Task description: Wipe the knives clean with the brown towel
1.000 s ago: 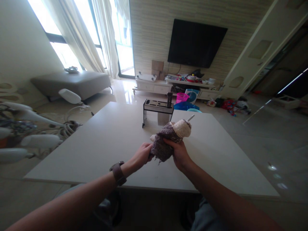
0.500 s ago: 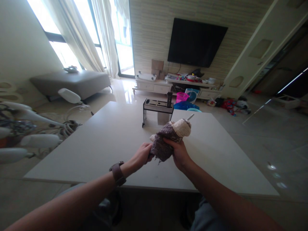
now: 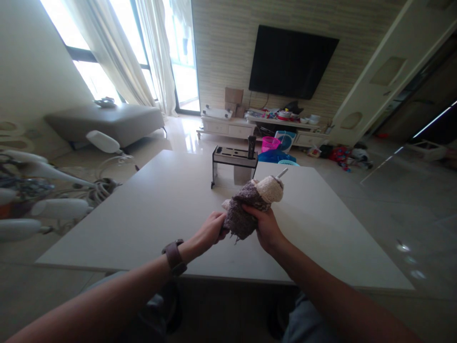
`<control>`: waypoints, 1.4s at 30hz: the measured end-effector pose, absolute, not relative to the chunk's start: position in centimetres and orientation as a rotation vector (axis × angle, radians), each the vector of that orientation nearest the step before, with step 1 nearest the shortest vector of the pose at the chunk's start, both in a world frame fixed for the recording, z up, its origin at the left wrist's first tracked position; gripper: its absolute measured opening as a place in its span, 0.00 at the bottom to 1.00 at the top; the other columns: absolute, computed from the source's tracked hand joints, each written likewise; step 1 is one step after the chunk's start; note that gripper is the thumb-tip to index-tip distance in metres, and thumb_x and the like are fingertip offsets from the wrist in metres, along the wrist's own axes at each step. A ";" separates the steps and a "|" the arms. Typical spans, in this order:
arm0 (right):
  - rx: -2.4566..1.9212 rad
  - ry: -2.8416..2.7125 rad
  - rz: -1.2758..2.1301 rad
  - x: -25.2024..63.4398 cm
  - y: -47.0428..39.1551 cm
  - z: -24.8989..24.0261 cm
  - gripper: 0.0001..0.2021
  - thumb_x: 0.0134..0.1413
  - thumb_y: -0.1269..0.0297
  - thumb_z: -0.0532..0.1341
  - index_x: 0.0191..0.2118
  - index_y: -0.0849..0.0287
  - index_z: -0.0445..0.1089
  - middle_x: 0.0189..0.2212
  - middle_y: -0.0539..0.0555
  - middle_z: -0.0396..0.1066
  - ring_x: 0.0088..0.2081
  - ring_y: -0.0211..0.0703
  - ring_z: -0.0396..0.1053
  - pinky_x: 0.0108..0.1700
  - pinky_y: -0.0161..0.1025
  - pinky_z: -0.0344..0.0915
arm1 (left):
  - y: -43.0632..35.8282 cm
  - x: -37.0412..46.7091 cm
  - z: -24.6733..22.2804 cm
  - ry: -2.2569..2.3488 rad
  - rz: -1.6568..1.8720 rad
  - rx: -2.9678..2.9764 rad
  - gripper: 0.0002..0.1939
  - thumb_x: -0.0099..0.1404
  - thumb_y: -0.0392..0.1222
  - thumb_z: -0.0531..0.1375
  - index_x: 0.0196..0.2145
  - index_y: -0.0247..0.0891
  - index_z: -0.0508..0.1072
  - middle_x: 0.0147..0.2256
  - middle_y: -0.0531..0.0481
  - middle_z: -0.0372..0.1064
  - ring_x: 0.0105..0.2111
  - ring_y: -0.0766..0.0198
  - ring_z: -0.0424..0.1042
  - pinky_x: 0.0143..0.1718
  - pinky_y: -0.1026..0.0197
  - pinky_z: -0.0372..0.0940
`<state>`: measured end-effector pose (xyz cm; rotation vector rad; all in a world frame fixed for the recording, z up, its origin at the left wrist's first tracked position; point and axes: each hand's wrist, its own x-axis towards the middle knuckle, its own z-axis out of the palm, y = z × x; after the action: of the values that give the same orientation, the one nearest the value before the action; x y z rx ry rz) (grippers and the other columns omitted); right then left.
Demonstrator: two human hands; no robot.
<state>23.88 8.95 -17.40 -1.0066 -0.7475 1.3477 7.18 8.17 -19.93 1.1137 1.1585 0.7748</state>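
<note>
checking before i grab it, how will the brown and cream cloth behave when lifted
The cloth is probably floppy: it bunches and folds under the right hand. It's likely not slippery, given its nubby pile. A pale tip pokes out, so something stiffer may be inside.

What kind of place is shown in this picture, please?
It looks like a living room in a home: a large flat screen hangs on the far wall, a low cabinet stands below it, and long curtains hang by the bright windows.
</note>
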 end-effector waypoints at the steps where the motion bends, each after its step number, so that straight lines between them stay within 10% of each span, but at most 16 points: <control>1: -1.005 -0.745 1.348 23.9 9.0 -17.4 0.27 0.30 0.63 0.79 0.44 0.58 0.78 0.43 0.54 0.83 0.49 0.55 0.78 0.61 0.55 0.71 | 8.2 7.2 -19.9 1.159 0.776 1.111 0.21 0.62 0.60 0.56 0.23 0.41 0.61 0.15 0.57 0.56 0.14 0.72 0.52 0.13 0.70 0.43; 42: -0.972 -0.730 1.303 24.3 9.1 -16.7 0.27 0.30 0.65 0.80 0.43 0.58 0.80 0.44 0.54 0.83 0.48 0.54 0.79 0.59 0.53 0.73 | 7.9 7.3 -19.0 1.105 0.759 1.132 0.20 0.64 0.57 0.56 0.25 0.39 0.64 0.18 0.57 0.58 0.16 0.72 0.54 0.16 0.69 0.43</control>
<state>24.32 9.10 -16.67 -0.9719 -0.7295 1.3031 7.32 7.91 -19.02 1.1322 1.1046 0.7587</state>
